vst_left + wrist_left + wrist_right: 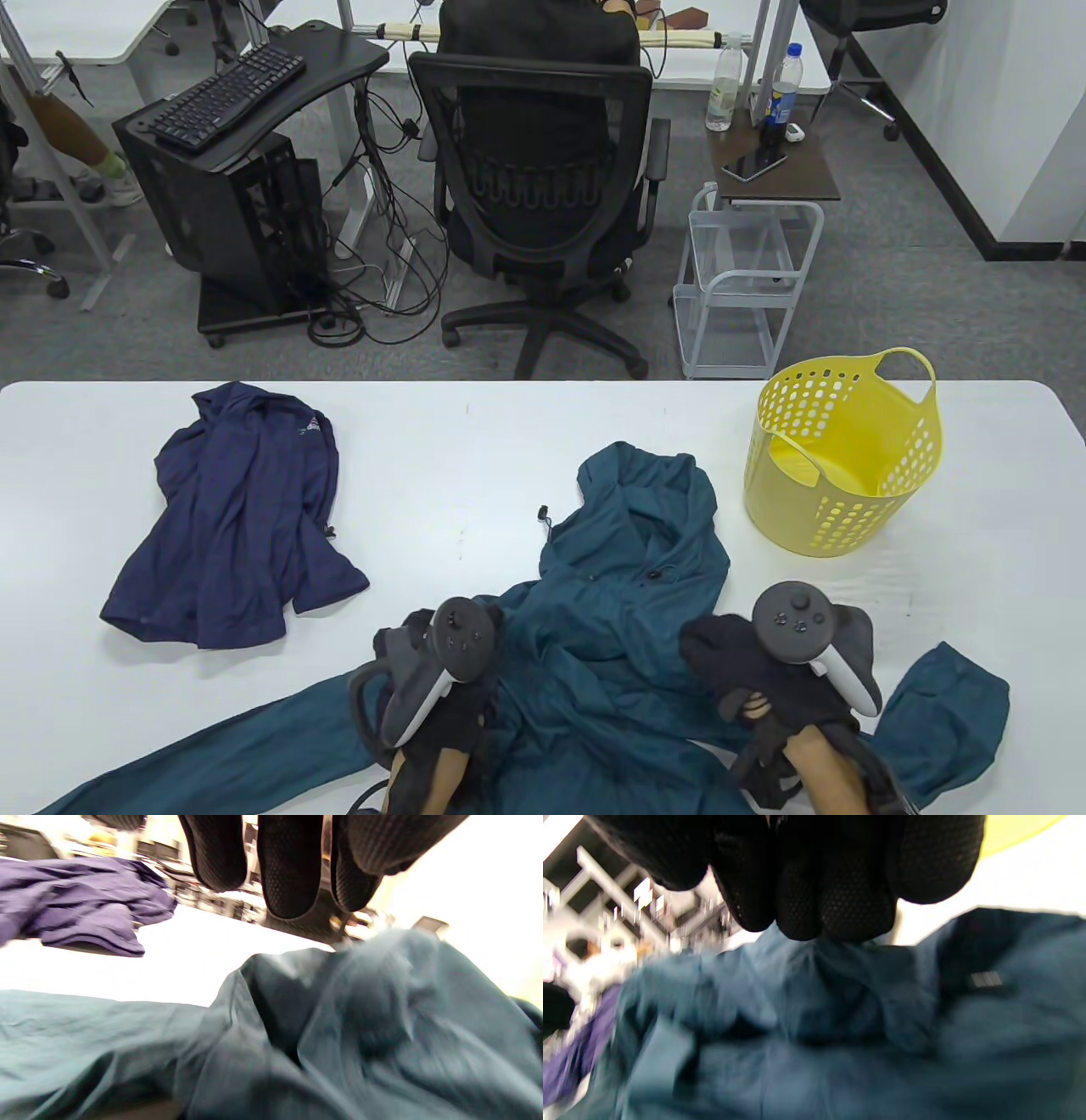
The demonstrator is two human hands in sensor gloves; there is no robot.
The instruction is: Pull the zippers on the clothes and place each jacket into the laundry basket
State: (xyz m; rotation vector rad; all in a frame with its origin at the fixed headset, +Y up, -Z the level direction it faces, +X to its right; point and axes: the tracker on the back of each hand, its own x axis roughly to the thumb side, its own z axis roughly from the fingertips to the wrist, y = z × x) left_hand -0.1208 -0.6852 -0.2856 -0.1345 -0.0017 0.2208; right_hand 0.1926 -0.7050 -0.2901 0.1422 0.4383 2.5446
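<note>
A teal jacket (pixel 611 594) lies spread open over the near middle of the white table (pixel 475 433), hood toward the far side, sleeves trailing left and right. My left hand (pixel 403 645) hovers at the jacket's left front; in the left wrist view its fingers (pixel 290 870) hang straight above the teal fabric (pixel 339 1035), apart from it. My right hand (pixel 717 658) is at the jacket's right front, and its bunched fingers (pixel 814 899) pinch a raised fold of teal cloth (pixel 840 1014). A navy jacket (pixel 237 518) lies crumpled at the left. The yellow laundry basket (pixel 848 450) stands upright at the right.
Beyond the table's far edge stand an office chair (pixel 543 187) with a seated person, a white wire cart (pixel 747 280) and a computer stand (pixel 237 170). The navy jacket (pixel 85 899) shows at the upper left of the left wrist view.
</note>
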